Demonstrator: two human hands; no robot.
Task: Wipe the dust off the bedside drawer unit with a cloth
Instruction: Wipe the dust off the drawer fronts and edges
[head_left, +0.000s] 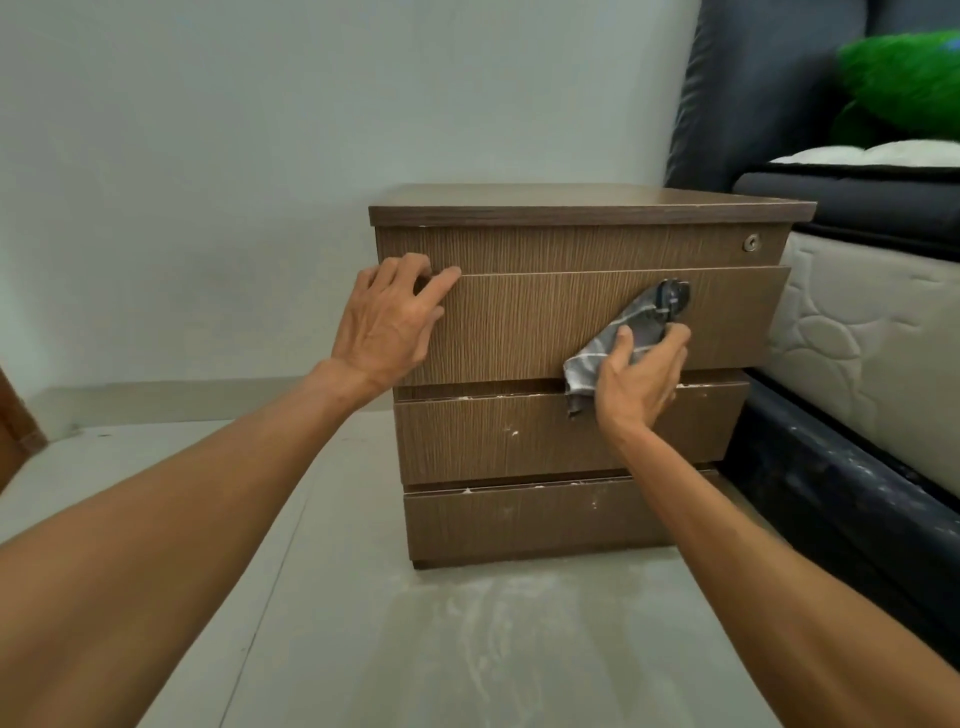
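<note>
Dust speckles the lower fronts of the brown drawer unit (561, 447), which stands on the floor (363, 623) just beside a bed (857, 322). The left hand (384, 322) curls its fingers round the left edge of the top drawer (519, 322). The right hand (641, 384) grips a grey striped cloth (592, 364) against that drawer's front, the cloth's upper end touching a round metal lock (675, 296).
</note>
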